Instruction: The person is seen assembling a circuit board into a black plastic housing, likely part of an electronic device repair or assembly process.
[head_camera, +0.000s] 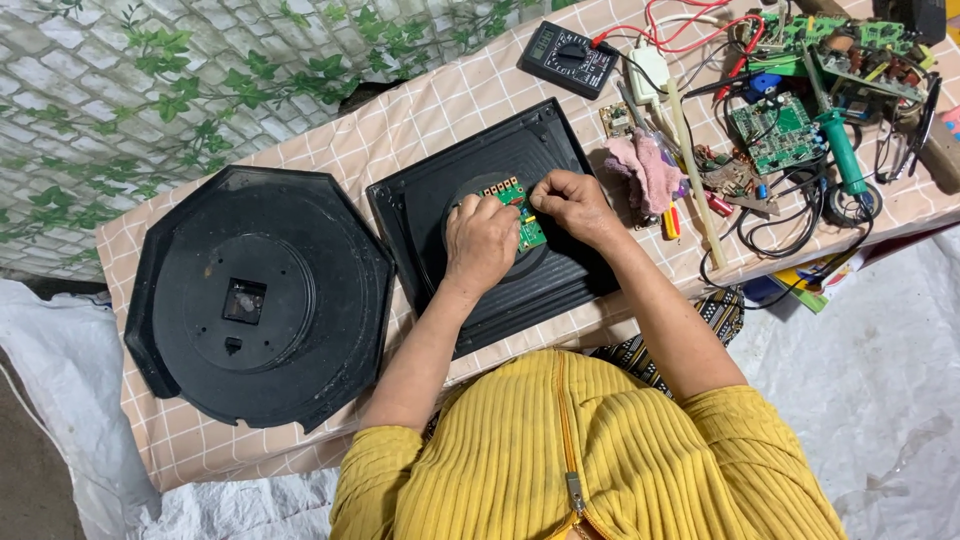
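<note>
We pinch one small green circuit board with both hands' fingers; two black housings lie on the bench.

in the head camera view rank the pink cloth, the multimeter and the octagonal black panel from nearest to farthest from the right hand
1. Pink cloth: just to the right of the right hand, on the table.
2. Multimeter: farther up the picture, near the table's far edge.
3. Octagonal black panel: far off to the left, beyond the left hand and the rectangular black panel.
</note>
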